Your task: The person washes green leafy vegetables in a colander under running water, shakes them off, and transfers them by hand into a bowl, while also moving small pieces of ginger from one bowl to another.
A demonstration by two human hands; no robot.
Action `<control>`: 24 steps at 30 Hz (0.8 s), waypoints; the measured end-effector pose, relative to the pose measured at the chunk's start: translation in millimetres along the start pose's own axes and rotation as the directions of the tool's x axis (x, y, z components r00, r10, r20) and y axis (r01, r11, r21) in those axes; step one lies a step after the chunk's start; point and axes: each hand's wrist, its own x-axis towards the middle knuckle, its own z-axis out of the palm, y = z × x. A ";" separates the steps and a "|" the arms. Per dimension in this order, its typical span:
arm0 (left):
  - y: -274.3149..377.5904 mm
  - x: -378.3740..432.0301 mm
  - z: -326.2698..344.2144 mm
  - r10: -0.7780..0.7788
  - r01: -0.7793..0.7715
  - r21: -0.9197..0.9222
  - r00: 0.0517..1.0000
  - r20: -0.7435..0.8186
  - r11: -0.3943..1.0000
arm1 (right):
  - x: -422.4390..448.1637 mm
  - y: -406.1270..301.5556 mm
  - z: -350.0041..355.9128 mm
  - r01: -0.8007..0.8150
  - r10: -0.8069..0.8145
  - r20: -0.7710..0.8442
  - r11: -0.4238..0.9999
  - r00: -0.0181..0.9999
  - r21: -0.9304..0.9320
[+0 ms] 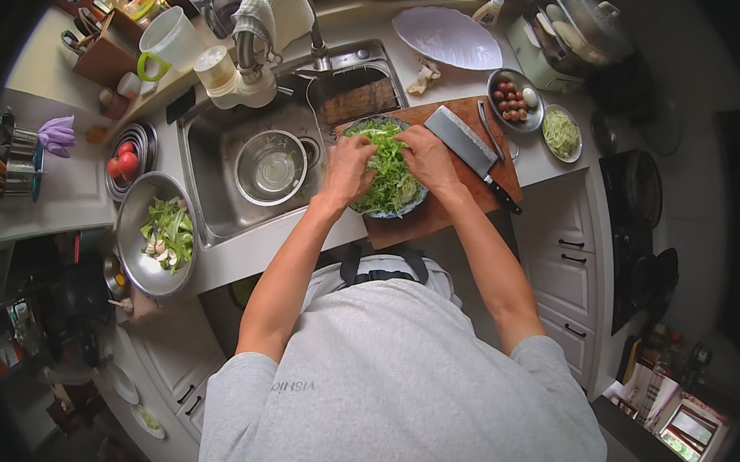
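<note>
A patterned bowl (389, 215) heaped with cut leafy greens (384, 167) stands on the wooden cutting board (488, 204) before me. At the heap's left side, my left hand (348, 171) has its fingers curled into the greens. My right hand (428, 158) pinches leaves at the upper right of the same heap. A cleaver (463, 141) with a black handle lies on the board just right of that hand. Beyond its blade rests a peeler-like tool (491, 130) with a metal handle.
Left of the board, the sink (214, 156) holds a metal basin (271, 167). A steel bowl of greens and garlic (127, 227) sits at the counter's left edge, near tomatoes (124, 161). Cherry tomatoes (511, 102), shredded vegetable (560, 133) and a leaf-shaped platter (448, 37) stand back right.
</note>
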 end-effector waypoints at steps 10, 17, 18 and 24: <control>-1.9 -27.1 9.6 -0.042 0.038 0.092 0.998 0.036 0.995 | -59.1 -3.7 5.4 -0.092 0.125 0.195 0.981 0.973 -0.169; -10.9 -37.9 5.6 -0.047 0.040 0.136 0.998 0.047 0.990 | -52.4 -35.1 -7.6 -0.035 0.039 0.094 0.998 0.995 -0.049; -12.3 -39.3 7.0 -0.032 0.028 0.137 0.999 0.031 0.990 | -54.9 -30.0 -4.6 -0.034 0.039 0.092 0.998 0.995 -0.052; -8.0 -38.6 -6.9 -0.076 0.075 0.038 0.997 0.016 0.996 | -51.0 -21.3 -8.4 -0.017 0.034 0.227 0.997 0.973 -0.079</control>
